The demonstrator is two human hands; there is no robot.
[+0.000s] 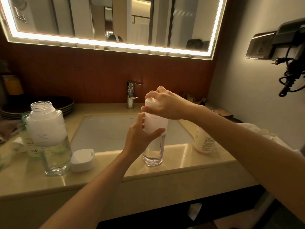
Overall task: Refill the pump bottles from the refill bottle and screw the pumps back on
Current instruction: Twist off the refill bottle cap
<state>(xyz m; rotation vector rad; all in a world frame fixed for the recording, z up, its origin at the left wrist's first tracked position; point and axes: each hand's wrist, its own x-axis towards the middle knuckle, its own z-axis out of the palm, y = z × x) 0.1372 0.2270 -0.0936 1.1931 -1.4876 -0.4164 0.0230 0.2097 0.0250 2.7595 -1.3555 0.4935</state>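
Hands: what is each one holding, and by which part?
The left hand holds the clear bottle around its upper body; the right hand grips the white cap on its top.

A tall clear plastic bottle (152, 156) stands on the beige stone surface (189, 162) before the white sunken sink (102, 131), with a white round cap (151, 103) on top. To its left stands an open clear wide bottle (49, 138), with a white square pump top (82, 160) between them. A pale labelled refill bottle (204, 143) stands to the right, and a chrome tap (131, 95) behind the sink.

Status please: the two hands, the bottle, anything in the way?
Left hand grips clear bottle at sink edge. Right hand grips white pump cap. Second bottle open, loose cap beside it. Nothing in the way.
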